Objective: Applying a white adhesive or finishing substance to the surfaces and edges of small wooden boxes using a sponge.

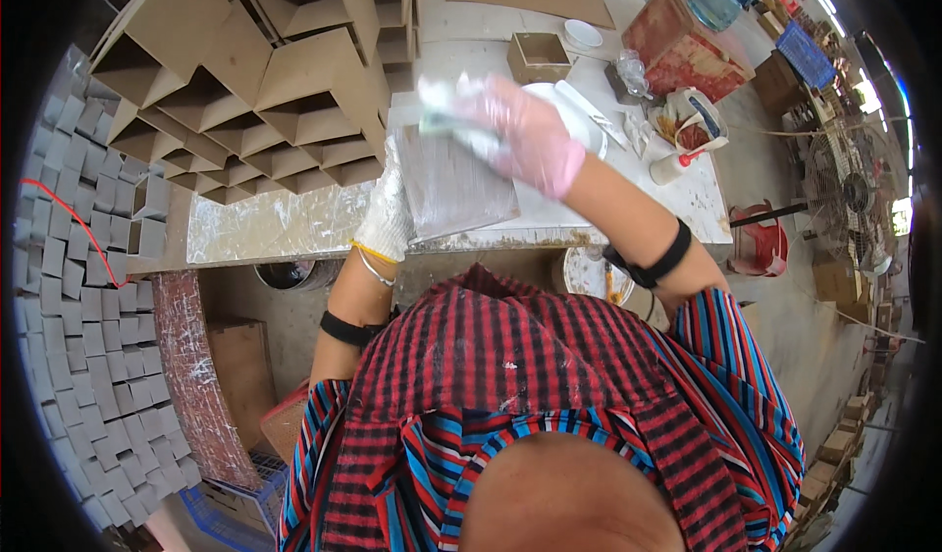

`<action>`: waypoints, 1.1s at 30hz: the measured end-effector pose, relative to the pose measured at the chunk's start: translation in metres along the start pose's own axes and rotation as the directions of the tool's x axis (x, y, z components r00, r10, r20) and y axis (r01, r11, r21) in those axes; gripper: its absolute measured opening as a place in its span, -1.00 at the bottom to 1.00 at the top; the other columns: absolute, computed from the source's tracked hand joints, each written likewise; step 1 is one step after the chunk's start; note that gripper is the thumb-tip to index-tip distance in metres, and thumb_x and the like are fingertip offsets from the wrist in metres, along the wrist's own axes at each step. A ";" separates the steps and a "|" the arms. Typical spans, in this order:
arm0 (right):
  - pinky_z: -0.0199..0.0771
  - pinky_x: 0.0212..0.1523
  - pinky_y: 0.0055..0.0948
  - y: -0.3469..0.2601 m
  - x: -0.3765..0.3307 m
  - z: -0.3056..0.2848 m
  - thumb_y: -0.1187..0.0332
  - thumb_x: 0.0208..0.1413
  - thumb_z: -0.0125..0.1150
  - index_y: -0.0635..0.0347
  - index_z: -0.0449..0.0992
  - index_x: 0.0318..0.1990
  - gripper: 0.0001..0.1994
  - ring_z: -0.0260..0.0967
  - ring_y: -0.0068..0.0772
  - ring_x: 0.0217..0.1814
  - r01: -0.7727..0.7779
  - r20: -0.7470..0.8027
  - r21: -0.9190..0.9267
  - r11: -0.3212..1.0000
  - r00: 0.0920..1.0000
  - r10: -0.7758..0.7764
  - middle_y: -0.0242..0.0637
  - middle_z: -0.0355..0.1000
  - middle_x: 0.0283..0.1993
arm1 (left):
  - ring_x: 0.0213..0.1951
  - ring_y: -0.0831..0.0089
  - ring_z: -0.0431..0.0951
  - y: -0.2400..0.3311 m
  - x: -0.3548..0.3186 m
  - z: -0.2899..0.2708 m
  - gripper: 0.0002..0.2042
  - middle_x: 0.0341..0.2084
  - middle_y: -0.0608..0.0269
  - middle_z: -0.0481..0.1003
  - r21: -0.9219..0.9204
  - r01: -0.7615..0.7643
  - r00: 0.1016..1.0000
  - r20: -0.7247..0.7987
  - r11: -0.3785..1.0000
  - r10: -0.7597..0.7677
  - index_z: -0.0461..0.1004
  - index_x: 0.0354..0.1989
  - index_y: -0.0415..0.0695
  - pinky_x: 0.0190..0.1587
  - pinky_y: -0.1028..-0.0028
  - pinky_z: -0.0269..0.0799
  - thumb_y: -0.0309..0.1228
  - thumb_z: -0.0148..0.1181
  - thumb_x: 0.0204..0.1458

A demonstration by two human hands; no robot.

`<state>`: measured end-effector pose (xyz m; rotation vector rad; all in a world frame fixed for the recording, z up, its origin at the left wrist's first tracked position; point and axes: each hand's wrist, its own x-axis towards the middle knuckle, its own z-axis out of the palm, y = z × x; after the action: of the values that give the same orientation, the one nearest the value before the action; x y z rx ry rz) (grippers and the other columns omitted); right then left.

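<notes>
"Where is the piece?"

"The grey box point(461, 189) sits between my gloved hands at the near edge of the worktop point(285, 220), one flat face in view."

"And the grip?"

"My left hand point(386, 213), in white knit, lies along the box's left side; its fingers are partly hidden, so I cannot tell whether they close on it. My right hand point(530, 135), under a thin pinkish glove, reaches across the upper edge, a pale item point(437, 101) at its fingertips. Blur leaves me unable to tell a pinch from a touch."

"Which step is this?"

"Surface work, I judge, perhaps wiping or smoothing. The next move calls for a steady left side and even pressure from the right."

"And around you?"

"Open brown boxes point(186, 47) stacked at left; beyond my right hand, a white dish point(586, 135) and a red-capped bottle point(670, 168)."
</notes>
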<state>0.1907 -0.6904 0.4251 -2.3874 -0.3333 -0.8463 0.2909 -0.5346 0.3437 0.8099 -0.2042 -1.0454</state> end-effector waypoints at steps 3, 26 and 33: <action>0.41 -0.06 -0.40 -0.062 0.006 -0.010 0.42 -0.03 0.17 -0.19 0.37 0.07 -0.55 0.38 -0.20 -0.11 0.010 0.354 -0.187 0.982 0.933 0.058 -0.27 0.41 -0.14 | 0.02 0.34 0.37 -0.015 0.024 -0.041 -0.37 -0.02 0.11 0.36 -0.355 0.352 0.740 0.672 0.866 -0.026 0.18 0.17 -0.15 -0.04 0.31 0.41 0.11 -0.19 0.11; 0.44 -0.10 -0.33 -0.039 -0.014 -0.005 0.37 -0.08 0.19 -0.26 0.27 0.15 -0.44 0.36 -0.23 -0.04 0.223 0.247 -0.104 0.969 0.950 -0.192 -0.29 0.37 -0.10 | 0.04 0.25 0.36 0.015 -0.009 -0.017 -0.36 0.05 0.12 0.32 -0.205 0.014 0.994 0.110 0.979 0.009 0.17 0.17 -0.09 0.06 0.29 0.34 0.17 -0.25 0.10; 0.37 0.01 -0.28 -0.010 0.029 -0.017 0.31 0.05 0.09 -0.18 0.24 0.18 -0.52 0.34 -0.23 0.00 -0.437 0.249 -0.158 0.886 0.850 0.464 -0.26 0.36 -0.04 | 0.01 0.33 0.38 0.015 -0.015 0.007 -0.43 -0.02 0.14 0.35 -0.049 -0.046 0.990 -0.134 0.998 0.040 0.20 0.14 -0.12 0.02 0.37 0.37 0.09 -0.22 0.14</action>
<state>0.2001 -0.6916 0.4585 -2.5245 0.1700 -0.3102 0.2899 -0.5216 0.3623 0.8220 -0.0803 -0.9487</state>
